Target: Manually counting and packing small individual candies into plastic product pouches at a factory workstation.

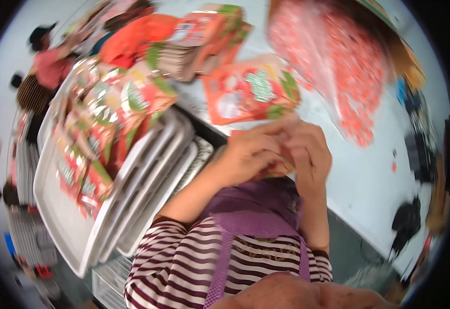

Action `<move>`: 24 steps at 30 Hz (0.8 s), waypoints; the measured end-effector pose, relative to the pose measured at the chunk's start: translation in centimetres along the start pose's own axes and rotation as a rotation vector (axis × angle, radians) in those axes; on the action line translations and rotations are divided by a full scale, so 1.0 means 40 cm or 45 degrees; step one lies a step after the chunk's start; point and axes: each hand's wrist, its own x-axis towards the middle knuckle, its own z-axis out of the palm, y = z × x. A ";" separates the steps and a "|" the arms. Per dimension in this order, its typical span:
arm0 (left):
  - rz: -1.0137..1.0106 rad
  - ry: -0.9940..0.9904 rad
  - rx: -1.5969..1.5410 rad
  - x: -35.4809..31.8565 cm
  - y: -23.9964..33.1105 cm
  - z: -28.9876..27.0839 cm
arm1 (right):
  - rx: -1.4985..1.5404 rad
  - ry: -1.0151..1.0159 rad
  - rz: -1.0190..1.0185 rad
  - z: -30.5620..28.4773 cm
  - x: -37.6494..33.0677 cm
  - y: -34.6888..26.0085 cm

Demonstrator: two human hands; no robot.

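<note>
In front of my chest, my left hand [248, 156] and my right hand [307, 149] come together with fingers bent, both closed on a small orange-red pouch [279, 169]. My fingers cover much of it, and motion blurs the right hand. Just beyond them, a flat orange and green printed pouch [225, 105] lies on the table, with a cluster of small pale-green pieces or print [260, 85] on its face. A large clear bag of small red-orange pieces [356, 77] rests to the right of it, and some pieces lie loose beside the bag.
Stacked white trays [55, 206] stand at my left, the top one heaped with filled pouches [106, 118]. Piled flat pouches [184, 54] and an orange-red bag [135, 38] lie at the back. A cardboard box [408, 62] is far right. Other people [52, 67] work at far left.
</note>
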 end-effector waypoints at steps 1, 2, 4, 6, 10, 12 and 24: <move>0.059 -0.049 -0.006 -0.003 0.005 -0.007 | -0.032 -0.140 -0.094 -0.006 0.002 0.001; 0.119 -0.109 -0.012 -0.006 0.016 -0.015 | -0.074 -0.268 -0.193 -0.014 0.011 -0.009; 0.160 -0.106 -0.097 -0.041 0.020 -0.037 | 0.060 -0.363 -0.270 -0.004 0.037 -0.030; 0.165 -0.061 -0.095 -0.078 0.018 -0.050 | 0.167 -0.462 -0.322 0.016 0.044 -0.068; 0.201 -0.075 -0.269 -0.118 0.034 -0.065 | 0.201 -0.358 -0.262 0.058 0.048 -0.125; 0.179 -0.084 -0.373 -0.134 0.060 -0.078 | 0.025 -0.390 -0.461 0.068 0.075 -0.140; 0.192 0.300 -0.473 -0.266 0.126 -0.144 | 0.235 -1.014 -0.354 0.095 0.074 -0.231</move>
